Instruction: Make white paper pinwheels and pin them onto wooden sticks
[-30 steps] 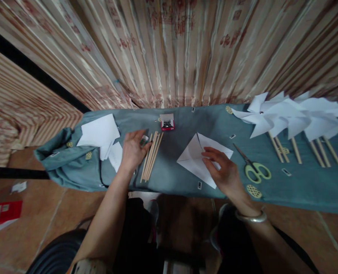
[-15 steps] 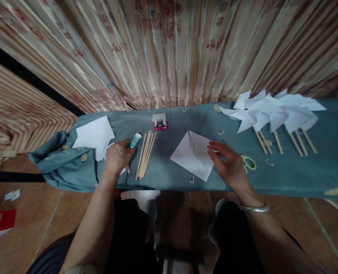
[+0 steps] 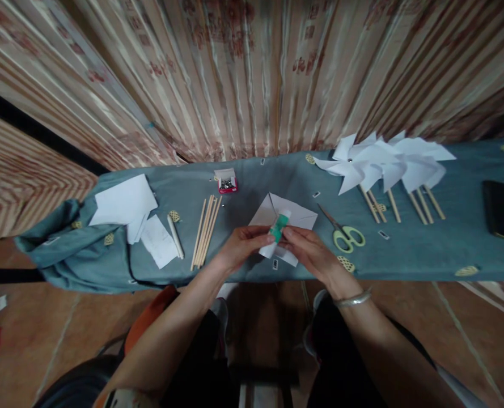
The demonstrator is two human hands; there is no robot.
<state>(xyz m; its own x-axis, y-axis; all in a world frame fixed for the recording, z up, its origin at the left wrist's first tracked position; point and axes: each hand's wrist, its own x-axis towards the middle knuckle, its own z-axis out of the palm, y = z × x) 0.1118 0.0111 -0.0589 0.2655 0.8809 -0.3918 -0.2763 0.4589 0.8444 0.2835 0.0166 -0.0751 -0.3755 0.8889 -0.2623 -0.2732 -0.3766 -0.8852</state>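
A green-and-white glue stick point(image 3: 279, 226) is held up over a white paper square point(image 3: 299, 211) with cut lines running in from its corners. My left hand point(image 3: 244, 245) is closed on the glue stick from the left. From the other side, the fingers of my right hand point(image 3: 306, 247) are closed around its lower right part. The hands and glue stick cover the middle of the paper. Right of my right hand lie scissors point(image 3: 346, 237) with light green handles, blades slightly apart.
Several wooden sticks point(image 3: 206, 233) lie left of the paper, below a small open red box point(image 3: 227, 182) of metal pins. Farther left are a white pen point(image 3: 176, 237) and paper sheets point(image 3: 124, 199). Paper pinwheels point(image 3: 381, 161) on sticks overlap at the right, with a black device point(image 3: 503, 209) beyond.
My left hand has carried the glue stick rightward from beside the sticks to above the paper. My right hand has moved left from the paper's corner and closed on the glue stick.
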